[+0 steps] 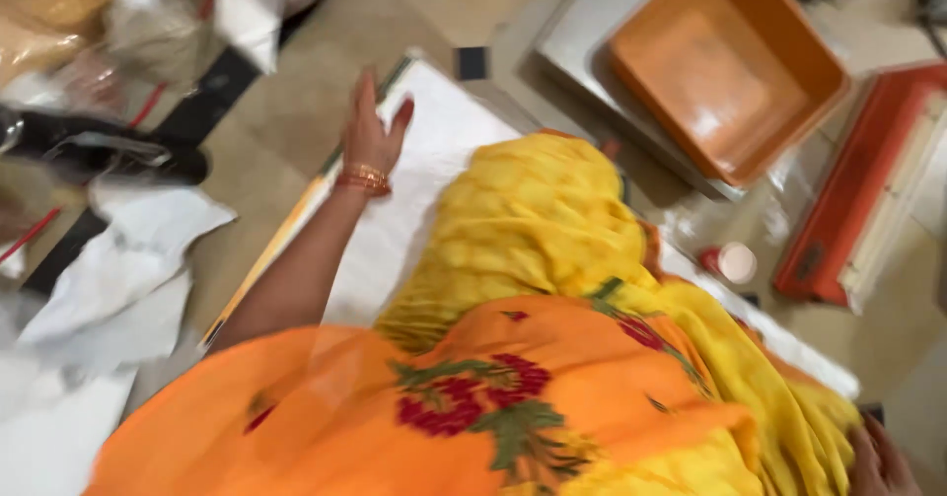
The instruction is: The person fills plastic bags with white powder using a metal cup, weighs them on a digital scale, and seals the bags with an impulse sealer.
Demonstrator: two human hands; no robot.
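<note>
The frame is motion-blurred. My left hand (373, 131), with gold and red bangles at the wrist, reaches forward with fingers spread. It lies flat at the far left edge of a white sheet (434, 141) stretched over a long board with a yellow side edge. Orange floral cloth (473, 407) and yellow cloth (533, 220) of my garment cover much of the sheet. My right hand (878, 461) shows only partly in the bottom right corner, against the yellow cloth's edge. Its grip is hidden.
An orange plastic tub (725, 67) sits on a grey metal surface (582, 33) at upper right. A red-orange flat frame (868, 190) lies at right, and a small white-capped jar (735, 261) beside it. White crumpled cloths (128, 259), a black object (99, 151) and bags lie at left.
</note>
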